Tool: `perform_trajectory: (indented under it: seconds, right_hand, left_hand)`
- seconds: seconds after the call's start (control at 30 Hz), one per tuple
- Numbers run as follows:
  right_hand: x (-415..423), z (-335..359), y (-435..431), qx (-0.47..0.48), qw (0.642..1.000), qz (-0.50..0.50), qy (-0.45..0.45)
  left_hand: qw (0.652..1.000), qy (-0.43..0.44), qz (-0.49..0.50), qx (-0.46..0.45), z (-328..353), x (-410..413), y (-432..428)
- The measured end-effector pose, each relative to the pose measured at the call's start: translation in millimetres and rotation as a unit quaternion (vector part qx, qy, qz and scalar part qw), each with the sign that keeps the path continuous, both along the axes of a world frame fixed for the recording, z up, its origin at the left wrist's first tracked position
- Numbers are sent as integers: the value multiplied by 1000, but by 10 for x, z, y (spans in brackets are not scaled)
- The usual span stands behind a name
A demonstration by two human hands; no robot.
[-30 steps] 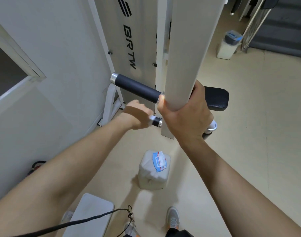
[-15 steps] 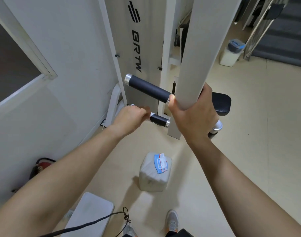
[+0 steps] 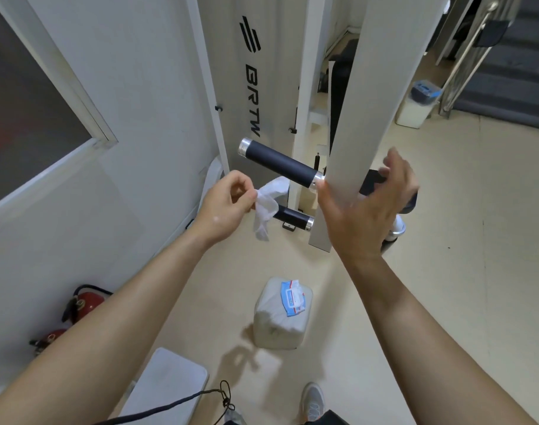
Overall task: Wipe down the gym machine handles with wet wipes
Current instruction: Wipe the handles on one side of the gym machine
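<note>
From the head camera, the person stands over a white gym machine, both bare forearms reaching out. The left hand has its fingers curled in, and thumb and fingertips pinch a crumpled white wet wipe by its upper edge; the rest of the wipe hangs down loose. The wipe sits just below the upper handle, a black grip with silver end caps that juts out to the left of the white post. It dangles in front of the outer end of the shorter lower handle; whether it touches that grip I cannot tell.

The right hand is spread wide around the bottom of the post, holding nothing. Its thumb lies along the post's left edge beside the upper handle's inner cap, and its fingers, blurred, stand off to the right, in front of a black pad.

On the beige floor below the hands sits a pack of wipes, its blue-labelled flap lifted. A white step lies near the bottom edge with a black cord across it, and a grey shoe to its right. Two red fire extinguishers rest against the left wall. A white bin stands far right, near grey stairs.
</note>
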State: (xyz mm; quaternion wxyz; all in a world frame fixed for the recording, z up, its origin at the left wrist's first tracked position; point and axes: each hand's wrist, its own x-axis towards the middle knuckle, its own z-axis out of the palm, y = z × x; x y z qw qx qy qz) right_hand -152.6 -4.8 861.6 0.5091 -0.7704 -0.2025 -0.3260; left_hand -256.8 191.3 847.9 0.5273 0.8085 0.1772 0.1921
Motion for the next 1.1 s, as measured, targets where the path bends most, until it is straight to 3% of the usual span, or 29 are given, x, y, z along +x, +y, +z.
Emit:
perform_trajectory:
  seconds: [0.07,0.13,0.2,0.33,0.37,0.47,0.5,0.6,0.7,0.8,0.87,0.97,1.1]
  right_hand:
    - [-158,-74,-51,-4,993,-4,-121]
    - [-401,-116,-44,-34,984,108,-140]
    - [-629,-133,23,-65,972,224,-26]
    - [-821,-46,184,-84,922,300,227]
    - [-819,-3,207,-83,890,337,295]
    - [-765,65,258,-14,748,474,464]
    - [-748,75,270,-1,730,484,483]
    - [-691,169,291,-8,753,447,483]
    - [-595,325,324,11,745,471,471]
    - [-506,537,430,-3,786,452,422]
    - [-430,662,534,-12,825,422,376]
    - [-247,799,705,-39,882,377,279]
    - [12,888,941,-125,943,231,206]
  left_hand:
    - [996,-1,-15,-92,123,-87,-13]
    - [983,-7,-36,-180,239,-156,-28]
    - [964,-15,-68,-258,360,-233,-47]
    - [914,-13,-144,-378,476,-392,-11]
    - [903,-19,-160,-397,473,-426,5]
    - [875,-51,-190,-442,429,-511,47]
    - [865,-61,-189,-461,402,-528,64]
    - [836,-95,-160,-516,339,-540,86]
    - [815,-107,-53,-567,248,-530,65]
    - [755,-119,-42,-644,131,-536,32]
    - [772,-122,-54,-622,85,-513,-19]
    - [846,-114,20,-521,17,-419,-71]
    - [841,-121,125,-512,-66,-326,-76]
